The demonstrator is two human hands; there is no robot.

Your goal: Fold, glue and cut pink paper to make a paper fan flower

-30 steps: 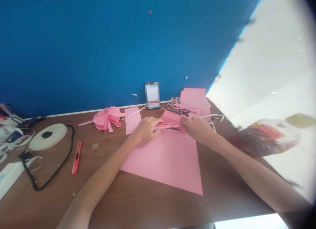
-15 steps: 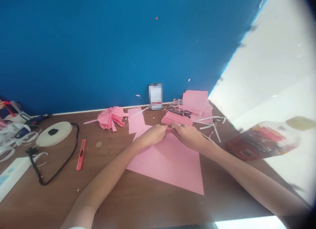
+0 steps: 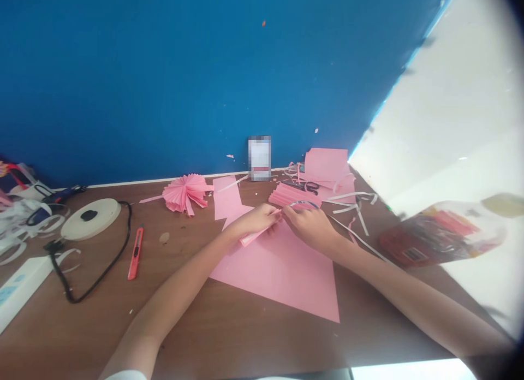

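Observation:
My left hand (image 3: pixel 254 219) is closed on a folded pink paper bundle (image 3: pixel 256 236), which slants down to the left over a large pink sheet (image 3: pixel 282 271). My right hand (image 3: pixel 309 224) pinches the bundle's upper end, and a thin white strip (image 3: pixel 356 238) trails from it to the right. A pleated pink stack (image 3: pixel 292 195) lies just behind the hands. A finished pink paper fan (image 3: pixel 184 193) lies to the left, near the blue wall.
Scissors (image 3: pixel 307 186), pink sheets (image 3: pixel 325 167) and white paper strips (image 3: pixel 347 200) lie at the back right. An orange utility knife (image 3: pixel 135 253), white tape roll (image 3: pixel 90 219), black cable (image 3: pixel 98 276) and white box (image 3: pixel 18 290) sit left. A clear bag (image 3: pixel 442 232) is right.
The hands left the pleated stack behind them and drew closer to me. My left hand now holds a narrow folded bundle tilted over the sheet, and a white strip trails from my right hand.

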